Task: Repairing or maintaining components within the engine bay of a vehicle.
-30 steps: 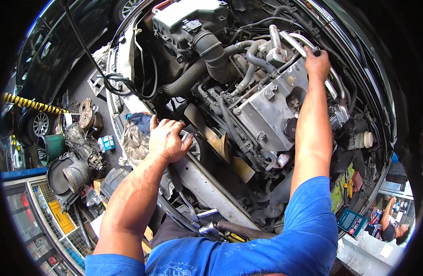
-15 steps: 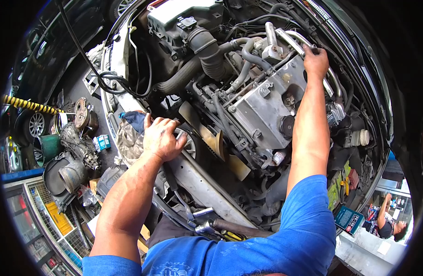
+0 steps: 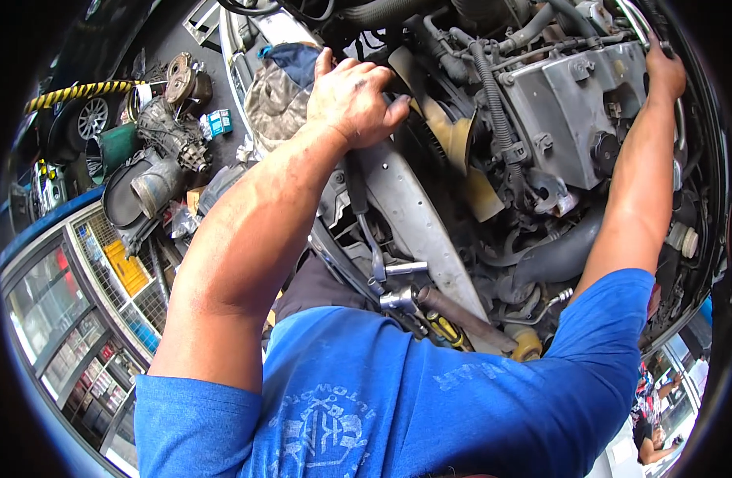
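Observation:
My left hand (image 3: 356, 97) leans palm-down on the car's front crossmember (image 3: 410, 203), its thumb apart from the bent fingers. Next to it lies a camouflage-patterned cloth (image 3: 274, 99) with a dark blue part. At the far right, my right hand (image 3: 665, 73) is closed around a silver metal pipe (image 3: 637, 17) beside the grey engine cover (image 3: 569, 111); its fingertips are partly hidden. Between my arms are the yellowed fan blades (image 3: 448, 139) and a ribbed hose (image 3: 493, 92). By my waist, a ratchet handle (image 3: 366, 209) and a chrome socket (image 3: 406, 268) lie near the crossmember.
A thick rusty bar (image 3: 467, 320) and yellow-black screwdriver handles (image 3: 446, 328) lie close to my chest. At left, a gearbox (image 3: 168, 131), a green bin (image 3: 115, 150) and a blue box (image 3: 216, 123) stand on the floor near a wire-mesh cabinet (image 3: 115, 255). Another person (image 3: 653, 442) is at lower right.
My view has swung, so the engine bay sits higher and farther right. My left hand stays on the crossmember and my right hand stays beside the engine cover.

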A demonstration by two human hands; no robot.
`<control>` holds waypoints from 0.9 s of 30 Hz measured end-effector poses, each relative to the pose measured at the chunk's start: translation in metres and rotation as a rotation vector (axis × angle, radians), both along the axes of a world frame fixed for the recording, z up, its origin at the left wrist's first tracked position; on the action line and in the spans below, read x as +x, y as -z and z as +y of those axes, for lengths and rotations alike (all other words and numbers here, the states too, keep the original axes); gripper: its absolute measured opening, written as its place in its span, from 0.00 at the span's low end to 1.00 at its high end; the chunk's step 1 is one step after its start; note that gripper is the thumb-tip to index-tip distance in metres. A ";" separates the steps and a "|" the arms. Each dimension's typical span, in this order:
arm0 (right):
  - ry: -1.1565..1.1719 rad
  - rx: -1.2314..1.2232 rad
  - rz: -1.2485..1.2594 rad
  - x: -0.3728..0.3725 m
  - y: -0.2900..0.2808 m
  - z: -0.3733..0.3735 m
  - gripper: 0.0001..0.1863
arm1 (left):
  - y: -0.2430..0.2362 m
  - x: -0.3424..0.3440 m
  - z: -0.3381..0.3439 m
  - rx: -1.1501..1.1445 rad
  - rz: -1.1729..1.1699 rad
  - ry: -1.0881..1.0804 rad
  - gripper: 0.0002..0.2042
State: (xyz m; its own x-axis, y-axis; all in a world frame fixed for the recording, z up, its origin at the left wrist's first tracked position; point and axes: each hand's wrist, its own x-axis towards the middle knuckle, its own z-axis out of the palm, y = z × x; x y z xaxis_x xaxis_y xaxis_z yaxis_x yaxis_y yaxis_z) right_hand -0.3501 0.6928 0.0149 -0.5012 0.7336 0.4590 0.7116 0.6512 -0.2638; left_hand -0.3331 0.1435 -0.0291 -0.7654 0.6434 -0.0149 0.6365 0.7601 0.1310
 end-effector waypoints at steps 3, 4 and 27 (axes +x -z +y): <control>0.047 0.040 -0.026 0.003 0.006 0.024 0.41 | 0.002 0.002 0.003 0.019 -0.008 0.023 0.21; 0.020 0.138 -0.039 0.019 -0.007 0.077 0.42 | 0.003 0.004 0.013 0.054 -0.027 0.049 0.21; -0.485 -0.654 0.722 0.097 -0.109 -0.168 0.34 | -0.006 0.001 0.002 0.040 -0.109 0.054 0.23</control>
State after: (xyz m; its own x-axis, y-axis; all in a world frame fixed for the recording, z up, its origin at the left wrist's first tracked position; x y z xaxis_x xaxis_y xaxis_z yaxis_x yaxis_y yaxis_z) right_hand -0.2535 0.5252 0.1235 -0.5722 0.7398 0.3540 -0.0453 0.4024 -0.9143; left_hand -0.3324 0.1455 -0.0227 -0.7250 0.6852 -0.0697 0.6565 0.7182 0.2306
